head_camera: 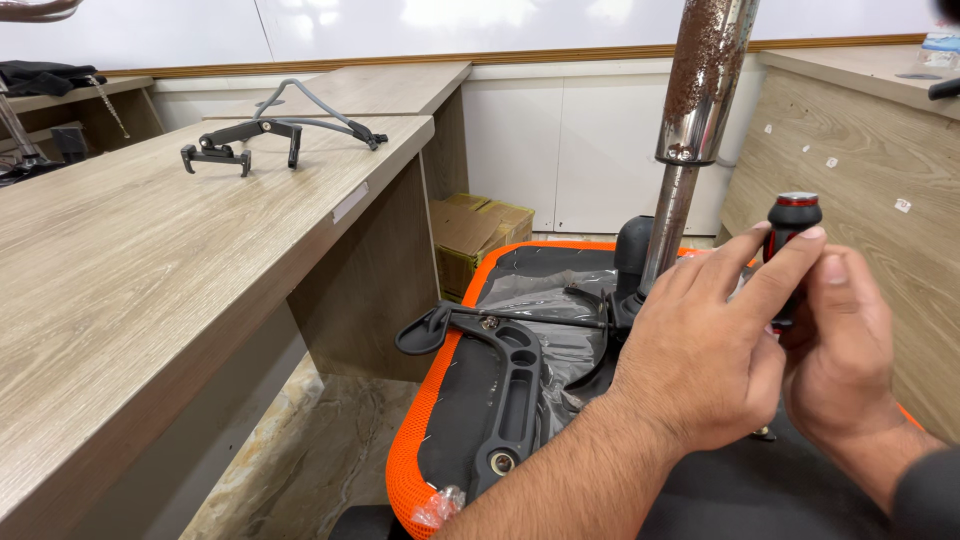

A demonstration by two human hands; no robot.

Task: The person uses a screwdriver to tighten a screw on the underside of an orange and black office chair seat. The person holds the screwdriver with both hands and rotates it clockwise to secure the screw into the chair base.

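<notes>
Nearest, low in view: left hand (700, 350), forearm in from the bottom edge, fingers curled, index finger and thumb stretched up to pinch the screwdriver handle (792, 235) near its top. Right hand (838, 365) just behind and beside it, wrapped round the lower part of the same handle, thumb up along the side; grip closed on it. Handle black with a red band and a pale cap, held roughly upright above the chair; shaft and tip hidden behind the hands.

Under the hands: upturned office chair seat (420, 470), orange mesh rim, dark underside partly under clear plastic film. Black plastic armrest bracket (505, 385) flat across the seat underside, a bolt head at its near end, a paddle-shaped lever (425, 335) at its far end. From the seat's middle, straight up past the top edge: gas lift cylinder (700, 90), chrome, rust-speckled on the wide upper part.

Left: wood-grain desk (120, 290), with a black and grey chair frame part (270, 130) near its far end. Beyond the seat, on the floor: cardboard boxes (475, 235) against white cabinet doors (590, 150). Right: wood-grain side panel (860, 150) of another desk.
</notes>
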